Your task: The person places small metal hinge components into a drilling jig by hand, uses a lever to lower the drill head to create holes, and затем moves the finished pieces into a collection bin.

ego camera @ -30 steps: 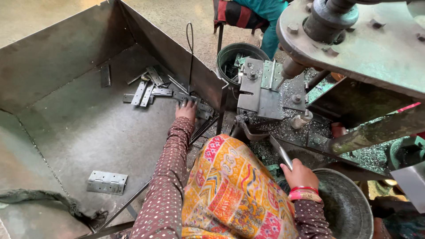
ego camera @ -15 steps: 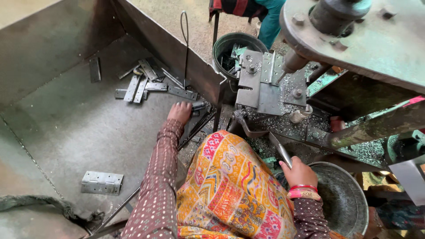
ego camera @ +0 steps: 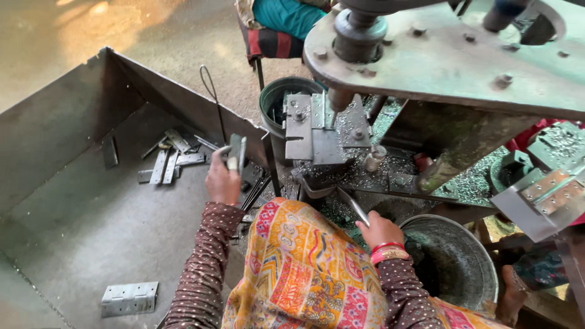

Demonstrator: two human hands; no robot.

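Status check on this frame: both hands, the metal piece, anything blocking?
Left hand grips flat metal piece, raised above the tray. Right hand holds thin rod near the press. Nothing between.

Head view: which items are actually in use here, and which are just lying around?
In use:
- left hand holding a metal strip
- right hand holding a thin metal rod
- press die block

Lying about:
- loose strips in the tray
- hinge plate
- green bucket
- metal basin
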